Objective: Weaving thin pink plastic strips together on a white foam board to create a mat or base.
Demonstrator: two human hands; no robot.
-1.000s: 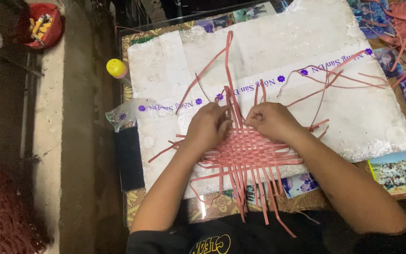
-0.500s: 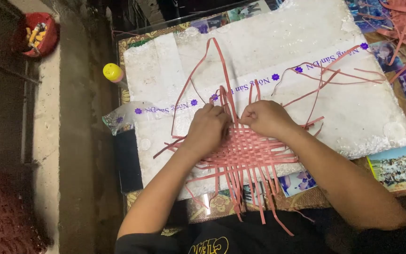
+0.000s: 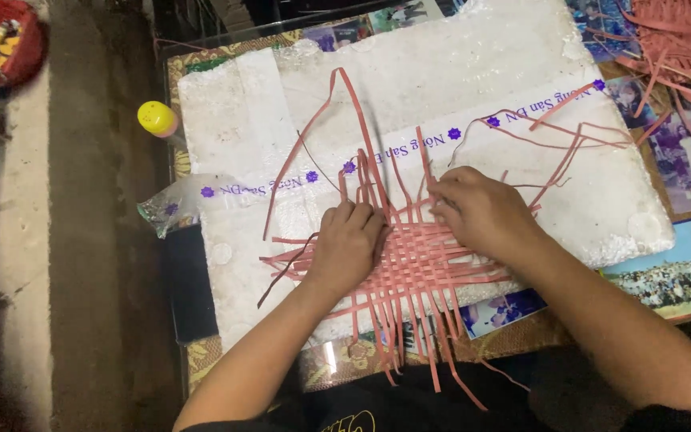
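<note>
Both hands press a pink strip mat (image 3: pixel 421 268) on white foam (image 3: pixel 457 88).
Left hand (image 3: pixel 349 244) flat, fingers released; right hand (image 3: pixel 481 212) fingers pinch a strip; loose ends point toward and away; printed purple band crosses diagonally.

A glass-topped table (image 3: pixel 201 352) with photos (image 3: pixel 673 276) beneath; dim concrete floor (image 3: pixel 81 240) at left, red basket (image 3: pixel 5 40) far left.

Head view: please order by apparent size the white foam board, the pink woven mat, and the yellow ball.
1. White foam board, by far the largest.
2. Pink woven mat, partly hidden under the left hand and right hand.
3. Yellow ball, smallest.
</note>
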